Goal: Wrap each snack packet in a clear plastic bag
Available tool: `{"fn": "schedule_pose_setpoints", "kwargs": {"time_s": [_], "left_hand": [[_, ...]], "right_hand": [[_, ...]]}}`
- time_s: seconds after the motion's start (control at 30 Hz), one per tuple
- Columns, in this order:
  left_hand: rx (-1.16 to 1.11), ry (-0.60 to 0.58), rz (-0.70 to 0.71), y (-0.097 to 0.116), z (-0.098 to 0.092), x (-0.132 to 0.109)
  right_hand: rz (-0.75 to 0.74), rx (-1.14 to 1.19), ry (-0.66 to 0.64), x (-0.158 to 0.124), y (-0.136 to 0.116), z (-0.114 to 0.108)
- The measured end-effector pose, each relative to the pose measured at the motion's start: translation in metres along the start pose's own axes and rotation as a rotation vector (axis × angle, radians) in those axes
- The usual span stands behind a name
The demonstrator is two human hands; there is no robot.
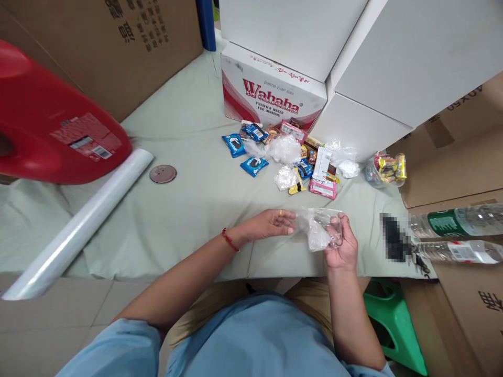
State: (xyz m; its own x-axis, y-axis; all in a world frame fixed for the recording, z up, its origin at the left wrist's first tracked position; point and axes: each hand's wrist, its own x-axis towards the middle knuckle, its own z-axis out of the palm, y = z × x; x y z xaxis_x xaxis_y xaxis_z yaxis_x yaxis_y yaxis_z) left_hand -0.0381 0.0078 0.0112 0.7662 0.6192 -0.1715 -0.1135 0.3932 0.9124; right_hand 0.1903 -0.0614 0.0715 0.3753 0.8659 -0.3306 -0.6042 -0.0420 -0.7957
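Observation:
A clear plastic bag [319,235] hangs above the table in front of me, with something whitish bunched inside that I cannot make out. My right hand [343,246] grips its right side between thumb and fingers. On the bag's left, my left hand [271,224] has its fingers stretched out, the tips close to the bag's edge. Beyond both hands lies a pile of wrapped snacks: blue packets [254,166], a pink packet [323,188], a white packet [322,162] and a yellow one [297,184]. Crumpled clear bags [283,149] lie among them.
A Wahaha carton [271,91] stands behind the snacks. A tub of candies [385,170] and plastic bottles [456,222] are to the right. On the left are a red jug [58,120], a plastic film roll [84,220] and a round brown disc [163,174]. A green stool [396,324] stands below.

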Motion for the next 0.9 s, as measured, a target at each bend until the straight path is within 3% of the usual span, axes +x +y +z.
{"fn": "schedule_pose_setpoints", "kwargs": {"time_s": [0.13, 0.33, 0.53, 0.7, 0.9], "left_hand": [[0.034, -0.067, 0.027, -0.006, 0.0, 0.003], [-0.026, 0.066, 0.182, 0.004, 0.004, 0.0], [-0.341, 0.304, 0.288, 0.017, -0.005, -0.004], [-0.478, 0.316, 0.259, 0.025, -0.014, -0.009], [-0.443, 0.356, 0.292, 0.028, -0.019, -0.009]], "right_hand": [[0.072, 0.05, -0.052, 0.002, 0.003, 0.008], [0.101, 0.024, -0.064, 0.005, 0.011, 0.009], [-0.078, 0.005, 0.005, 0.011, 0.006, -0.008], [-0.231, -0.15, 0.018, 0.006, -0.008, -0.024], [-0.247, -0.349, 0.0, 0.001, -0.034, -0.034]]}}
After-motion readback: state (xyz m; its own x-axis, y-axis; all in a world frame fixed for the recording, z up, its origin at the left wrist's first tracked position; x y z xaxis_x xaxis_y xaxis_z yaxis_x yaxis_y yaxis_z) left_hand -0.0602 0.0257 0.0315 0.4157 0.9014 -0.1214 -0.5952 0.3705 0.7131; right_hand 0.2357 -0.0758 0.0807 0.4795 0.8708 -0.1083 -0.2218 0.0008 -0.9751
